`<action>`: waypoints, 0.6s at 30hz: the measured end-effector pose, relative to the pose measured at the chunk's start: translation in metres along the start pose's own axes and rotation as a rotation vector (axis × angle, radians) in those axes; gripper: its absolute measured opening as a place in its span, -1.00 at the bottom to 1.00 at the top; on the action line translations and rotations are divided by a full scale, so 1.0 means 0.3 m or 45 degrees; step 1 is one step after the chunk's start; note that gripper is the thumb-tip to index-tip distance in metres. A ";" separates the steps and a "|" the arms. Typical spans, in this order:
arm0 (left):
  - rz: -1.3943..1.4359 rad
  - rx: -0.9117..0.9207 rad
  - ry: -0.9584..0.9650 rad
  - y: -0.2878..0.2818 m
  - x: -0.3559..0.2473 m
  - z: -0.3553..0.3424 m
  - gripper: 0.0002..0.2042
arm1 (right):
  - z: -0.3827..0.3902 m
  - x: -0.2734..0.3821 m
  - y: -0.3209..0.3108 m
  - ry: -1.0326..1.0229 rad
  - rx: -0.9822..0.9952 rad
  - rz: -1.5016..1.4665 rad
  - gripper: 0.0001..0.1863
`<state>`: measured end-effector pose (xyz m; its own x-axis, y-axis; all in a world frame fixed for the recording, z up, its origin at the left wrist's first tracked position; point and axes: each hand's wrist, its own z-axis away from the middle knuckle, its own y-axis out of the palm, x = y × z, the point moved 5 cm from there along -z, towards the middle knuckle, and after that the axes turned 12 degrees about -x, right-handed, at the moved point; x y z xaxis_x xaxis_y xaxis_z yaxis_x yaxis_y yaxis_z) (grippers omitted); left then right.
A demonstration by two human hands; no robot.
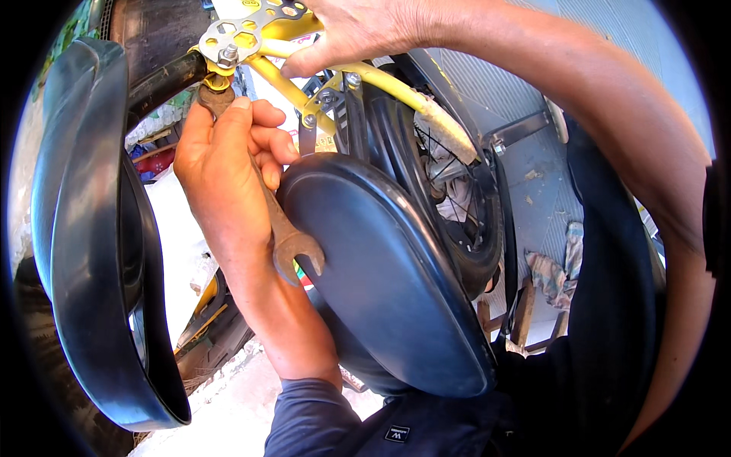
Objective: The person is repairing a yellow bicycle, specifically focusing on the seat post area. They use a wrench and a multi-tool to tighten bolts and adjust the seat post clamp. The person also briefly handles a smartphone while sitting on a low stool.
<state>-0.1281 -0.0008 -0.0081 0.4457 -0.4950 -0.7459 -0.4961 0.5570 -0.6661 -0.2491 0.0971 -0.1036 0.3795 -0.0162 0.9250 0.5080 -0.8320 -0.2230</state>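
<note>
My left hand [228, 145] is closed around a rusty open-end wrench [293, 242]. The wrench's upper jaw sits at the yellow fitting under a bolt [228, 55], and its lower jaw hangs beside my wrist. The bolt passes through a silver plate [242, 34] with hexagonal holes, fixed at the end of a yellow tubular frame [278, 80]. Reaching over from the right, my right hand [362, 30] grips this frame, thumb below a tube. Its fingertips are cut off by the upper edge. A black rounded seat-like panel [381, 266] lies just below my left hand.
A black curved fender-like part [84, 228] stands at the left, near a black tube [164, 84]. Behind the panel is a spoked wheel with a black tyre [487, 259]. A patterned cloth [552, 274] lies on the grey ribbed floor [533, 190] at right.
</note>
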 end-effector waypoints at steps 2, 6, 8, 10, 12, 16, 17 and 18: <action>-0.018 0.015 0.003 -0.010 0.007 -0.007 -0.86 | 0.004 0.022 0.013 0.102 -0.024 0.066 -0.25; -0.016 0.020 0.014 0.002 0.001 -0.001 -0.87 | 0.023 -0.010 0.016 0.112 -0.068 -0.029 -0.22; -0.006 0.022 0.003 0.003 0.002 -0.002 -0.87 | 0.034 0.002 0.013 0.135 -0.105 -0.003 -0.20; -0.011 0.019 -0.001 0.002 0.003 -0.004 -0.87 | 0.019 -0.028 0.039 0.097 -0.102 -0.035 -0.19; -0.018 0.011 0.002 0.000 0.003 -0.004 -0.87 | 0.026 -0.024 0.038 0.050 -0.137 -0.042 -0.17; -0.028 0.008 -0.008 0.003 0.000 -0.003 -0.87 | 0.032 -0.027 0.035 0.092 -0.116 -0.013 -0.14; -0.027 0.008 -0.009 0.010 -0.004 -0.002 -0.87 | 0.021 -0.048 0.041 0.142 -0.070 -0.007 -0.13; -0.033 -0.007 -0.016 0.004 -0.001 -0.001 -0.87 | 0.017 -0.044 0.048 0.125 -0.074 0.004 -0.13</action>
<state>-0.1291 -0.0002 -0.0086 0.4679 -0.5009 -0.7281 -0.4884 0.5401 -0.6855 -0.2429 0.0881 -0.1207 0.3022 -0.0707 0.9506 0.4599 -0.8627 -0.2104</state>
